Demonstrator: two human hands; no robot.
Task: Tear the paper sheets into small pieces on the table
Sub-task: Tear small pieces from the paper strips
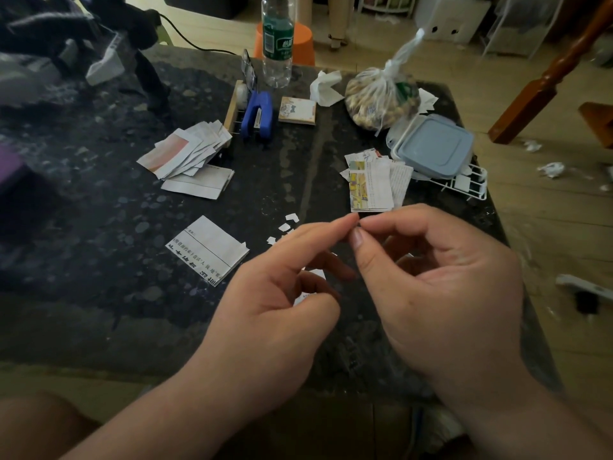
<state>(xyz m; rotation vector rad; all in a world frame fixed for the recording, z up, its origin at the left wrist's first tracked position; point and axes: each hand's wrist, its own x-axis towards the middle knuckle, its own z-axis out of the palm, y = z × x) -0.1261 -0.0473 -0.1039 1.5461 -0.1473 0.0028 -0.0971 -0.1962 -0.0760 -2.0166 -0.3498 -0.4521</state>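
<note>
My left hand (275, 293) and my right hand (447, 277) are raised together over the near middle of the dark table (99, 200). The left index tip meets the right thumb and index tips, and no paper shows at that pinch. A white paper piece (303, 298) peeks out between my left thumb and curled fingers. Small torn scraps (288, 222) lie just beyond my fingers. A folded printed sheet (207, 250) rests to the left. Further back are a pile of paper strips (189, 154) and a stack of printed pieces (371, 184).
Along the back stand a blue stapler (257, 114), a water bottle (277, 41), a small notepad (297, 110), a crumpled tissue (325, 88) and a tied bag of nuts (381, 97). A blue-lidded box (434, 147) sits on a white rack (471, 187) at the right edge. Dark clothing (49, 44) covers the back left.
</note>
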